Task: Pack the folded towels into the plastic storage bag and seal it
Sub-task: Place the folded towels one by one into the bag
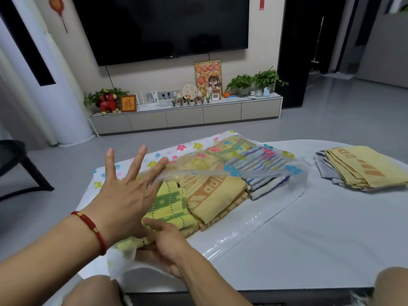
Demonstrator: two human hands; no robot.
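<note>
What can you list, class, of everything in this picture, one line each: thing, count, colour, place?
clear plastic storage bag with flower print: one, transparent, on the table, mouth open toward the person
folded towels in the bag: several, green-yellow, orange-yellow, blue-striped, side by side
unpacked folded towels: small stack, yellow over grey, table's right end
white table: one, glossy, in front of the person
black television: one, on the wall
low cabinet: one, grey-beige, under the television, holding plants and ornaments
left hand: fingers spread, lifting the bag's upper flap, red bracelet at the wrist
right hand: holding the green-yellow towel at the bag's mouth
</note>
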